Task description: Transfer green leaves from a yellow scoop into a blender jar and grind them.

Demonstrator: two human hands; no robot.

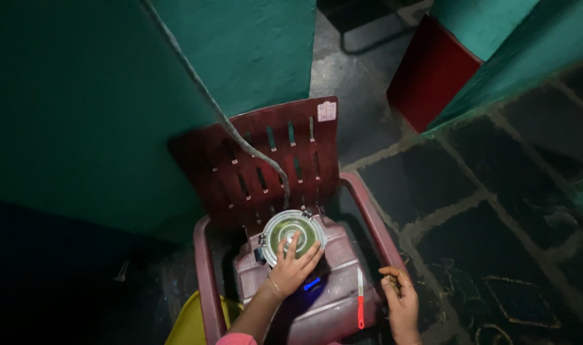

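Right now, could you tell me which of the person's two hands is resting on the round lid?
The left hand, fingers spread flat on the round lid. The right hand is curled off to the side, beyond the red-handled knife.

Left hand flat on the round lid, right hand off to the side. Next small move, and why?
Probably press and turn the round lid with the left hand. Its fingers already spread across the lid, which sits on the machine on the red chair. The right hand rests curled beside the red-handled knife, holding something small.
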